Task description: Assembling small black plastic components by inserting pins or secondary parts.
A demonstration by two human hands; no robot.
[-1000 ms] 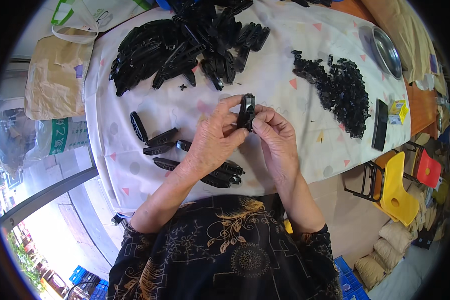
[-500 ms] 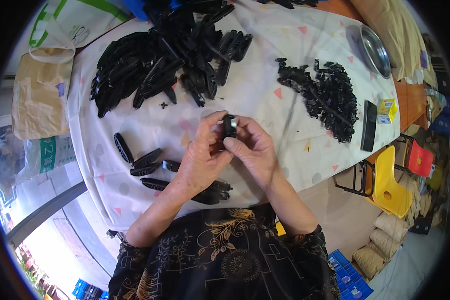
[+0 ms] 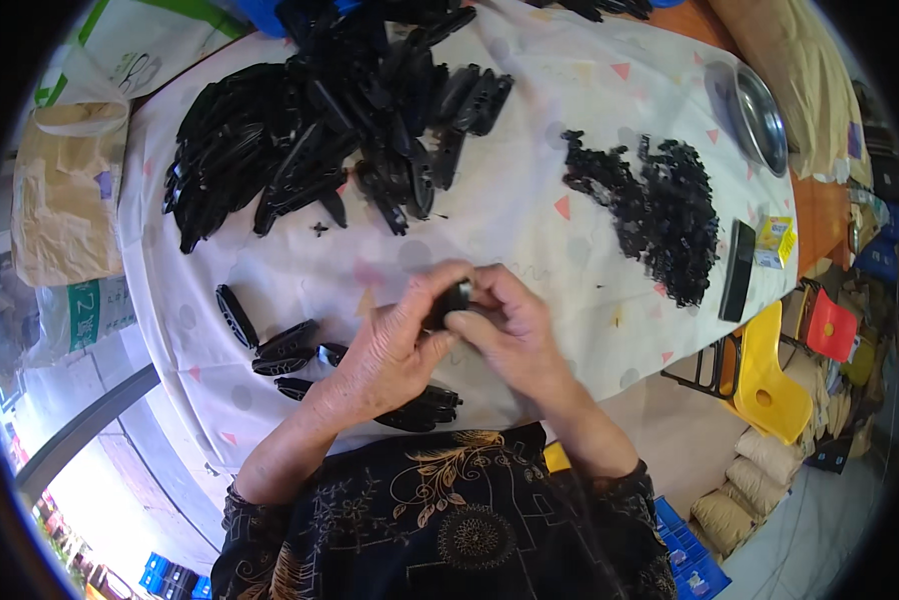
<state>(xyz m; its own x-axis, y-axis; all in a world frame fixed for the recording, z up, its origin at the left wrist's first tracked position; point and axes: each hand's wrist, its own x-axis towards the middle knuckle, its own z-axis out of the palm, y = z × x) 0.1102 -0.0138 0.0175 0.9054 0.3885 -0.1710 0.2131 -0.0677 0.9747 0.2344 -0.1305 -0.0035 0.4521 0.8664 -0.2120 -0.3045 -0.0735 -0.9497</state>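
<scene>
Both hands meet over the near middle of the table around one black plastic piece. My left hand has its fingers wrapped about it, and my right hand pinches its right side with thumb and fingers. Much of the piece is covered by the fingers and slightly blurred. Several long black plastic pieces with rounded ends lie left of my left hand, among them an upright one and a slanted one. More of them show below my left wrist, partly hidden by it.
A large heap of long black pieces covers the far left. At right is a pile of small black parts. Beyond it are a steel bowl, a dark flat phone-like object and a yellow box. A yellow chair stands beside the table.
My hands have come slightly lower in the picture, still around the same black piece, which shows less between the fingers. The whole view has also shifted a little.
</scene>
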